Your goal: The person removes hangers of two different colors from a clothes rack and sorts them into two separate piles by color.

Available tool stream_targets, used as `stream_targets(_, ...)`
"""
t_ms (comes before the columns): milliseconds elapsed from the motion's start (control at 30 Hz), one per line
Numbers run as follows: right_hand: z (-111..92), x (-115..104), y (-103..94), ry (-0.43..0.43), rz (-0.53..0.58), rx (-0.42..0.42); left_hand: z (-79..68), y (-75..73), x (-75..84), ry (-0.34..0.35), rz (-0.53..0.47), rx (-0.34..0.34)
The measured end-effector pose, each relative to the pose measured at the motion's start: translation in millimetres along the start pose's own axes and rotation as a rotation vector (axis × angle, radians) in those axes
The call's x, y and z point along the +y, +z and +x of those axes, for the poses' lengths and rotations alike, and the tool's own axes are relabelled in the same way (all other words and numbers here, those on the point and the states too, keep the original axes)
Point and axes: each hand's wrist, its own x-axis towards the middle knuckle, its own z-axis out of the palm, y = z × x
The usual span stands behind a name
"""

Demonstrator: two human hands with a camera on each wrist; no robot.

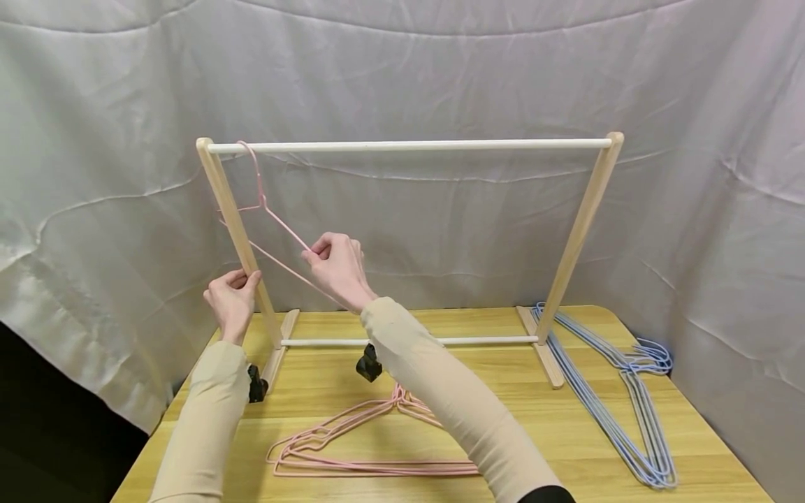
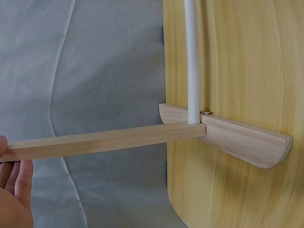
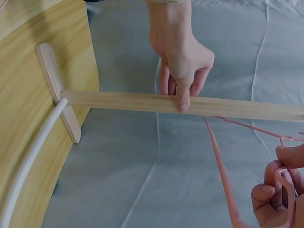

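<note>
A pink clothes hanger (image 1: 286,227) has its hook over the white top rail (image 1: 409,146) of a small wooden rack, at the left end. Thumb and fingers of my right hand (image 1: 342,269) pinch the hanger's right shoulder; the right wrist view shows the pink wire (image 3: 222,164) running to those fingers. My left hand (image 1: 230,297) grips the rack's left post (image 1: 234,216) about midway down, with the thumb in front, as the right wrist view shows. The hanger's far shoulder passes behind that post.
Several pink hangers (image 1: 377,467) lie in a stack on the wooden table (image 1: 490,370), partly hidden by my right sleeve. Several blue hangers (image 1: 648,412) lie by the rack's right foot (image 1: 546,356). A white lower rail (image 1: 490,340) joins the posts. Grey cloth (image 1: 440,84) hangs behind.
</note>
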Motion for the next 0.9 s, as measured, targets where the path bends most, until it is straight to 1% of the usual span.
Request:
stream_targets(200,1.0,-3.0,-2.2,0.001,0.019,0.016,0.6,-0.1,0.3,0.000,-0.007,-0.006)
stream_targets(433,3.0,-5.5,-7.8,0.006,0.044,0.035,2.5,1.8,-1.3,0.020,0.005,0.018)
stream_targets(567,2.7,-6.0,-11.5,0.003,0.054,0.056,2.4,1.7,-1.4,0.016,0.002,0.014)
stream_targets(700,1.0,-4.9,-16.2,-0.009,0.060,0.065,1.7,0.9,-0.9,0.011,-0.001,0.006)
stream_targets(900,-4.1,0.9,-25.4,-0.027,0.086,0.067,1.3,1.2,-2.3,0.023,0.029,0.026)
